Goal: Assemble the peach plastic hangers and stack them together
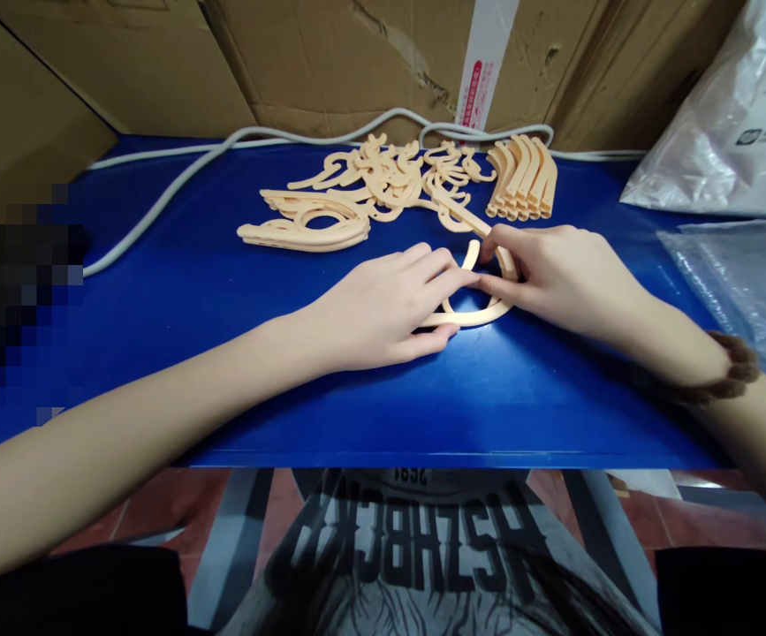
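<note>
Both hands work on a beige plastic hanger part (479,317), whose curved body forms a loop close to the blue tabletop. My left hand (396,305) has its fingers closed on the left side of the loop, the thumb at its lower edge. At the right side, my right hand (555,269) pinches the part between thumb and fingers, and its fingers hide where the pieces meet. A straight beige arm runs up and left from the right fingertips toward a heap of small hooked pieces (389,177). The fingertips of both hands nearly touch.
Nested curved beige arms (309,234) lie behind my left hand. A neat stack of short beige tubes (521,177) sits at the back right. A grey cable (237,137) crosses the blue table (369,406) before cardboard boxes (356,71). Plastic bags (720,132) stand right.
</note>
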Motion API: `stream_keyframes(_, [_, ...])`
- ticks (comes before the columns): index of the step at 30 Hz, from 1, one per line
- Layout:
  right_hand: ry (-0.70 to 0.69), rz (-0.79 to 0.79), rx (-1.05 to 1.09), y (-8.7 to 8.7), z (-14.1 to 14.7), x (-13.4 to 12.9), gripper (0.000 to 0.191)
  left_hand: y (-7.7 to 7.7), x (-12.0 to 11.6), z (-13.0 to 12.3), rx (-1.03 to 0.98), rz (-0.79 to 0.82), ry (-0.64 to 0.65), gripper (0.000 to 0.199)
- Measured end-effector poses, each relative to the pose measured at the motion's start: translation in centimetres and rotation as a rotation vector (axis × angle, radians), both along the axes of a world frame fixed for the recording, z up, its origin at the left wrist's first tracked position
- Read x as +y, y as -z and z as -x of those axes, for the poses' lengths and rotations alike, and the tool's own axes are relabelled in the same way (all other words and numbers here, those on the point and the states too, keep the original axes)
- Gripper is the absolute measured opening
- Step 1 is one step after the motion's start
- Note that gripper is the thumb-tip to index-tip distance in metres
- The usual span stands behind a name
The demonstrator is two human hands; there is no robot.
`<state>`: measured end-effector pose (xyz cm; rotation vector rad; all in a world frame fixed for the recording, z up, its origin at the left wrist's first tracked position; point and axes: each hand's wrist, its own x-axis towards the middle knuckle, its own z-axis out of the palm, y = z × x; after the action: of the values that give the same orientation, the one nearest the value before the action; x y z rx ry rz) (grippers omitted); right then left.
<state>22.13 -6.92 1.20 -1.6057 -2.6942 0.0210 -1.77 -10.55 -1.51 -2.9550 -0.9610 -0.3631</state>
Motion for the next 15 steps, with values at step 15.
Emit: stream_keyframes(15, [0.001, -0.020, 0.028, 0.35, -0.16, -0.03, 0.052, -0.19, -0.13, -0.16, 0.050, -0.023, -0.004, 0.051])
